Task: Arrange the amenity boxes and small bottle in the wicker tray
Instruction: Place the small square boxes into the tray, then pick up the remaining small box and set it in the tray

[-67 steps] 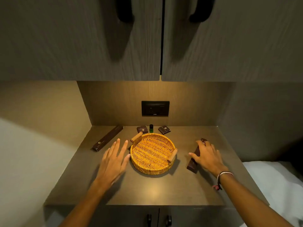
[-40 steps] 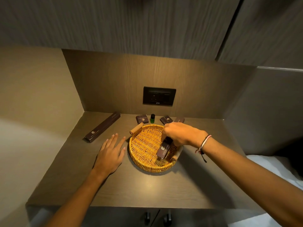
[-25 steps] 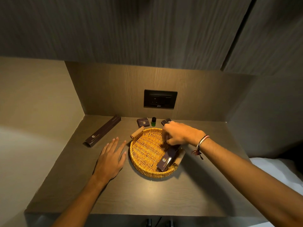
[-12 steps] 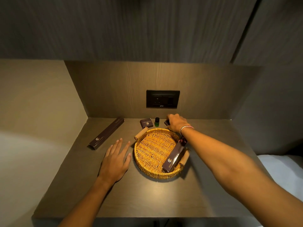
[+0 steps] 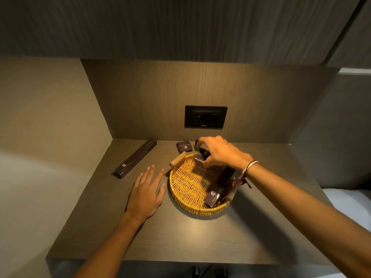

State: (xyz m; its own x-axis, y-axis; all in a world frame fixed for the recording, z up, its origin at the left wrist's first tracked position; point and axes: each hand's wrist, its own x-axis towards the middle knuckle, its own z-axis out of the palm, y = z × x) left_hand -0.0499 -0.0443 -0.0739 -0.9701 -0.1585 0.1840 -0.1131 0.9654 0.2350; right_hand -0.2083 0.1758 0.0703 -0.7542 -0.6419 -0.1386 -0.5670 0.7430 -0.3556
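Left hand [image 5: 147, 194] lies flat, fingers spread; right hand [image 5: 218, 152] reaches forward, fingers pinched closed.

Countertop [image 5: 180, 237]: wicker tray [image 5: 186, 189], boxes.

bare tray [image 5: 200, 212] centre, box [image 5: 214, 196] probably crowding right

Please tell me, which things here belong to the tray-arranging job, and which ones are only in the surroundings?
Belong to the job:
wicker tray
medium box already lying in the tray
small box held in the right hand
second small box on the shelf
long box on the shelf
green bottle, mostly hidden

Only surroundings:
wall socket
cabinet doors
left hand, resting flat
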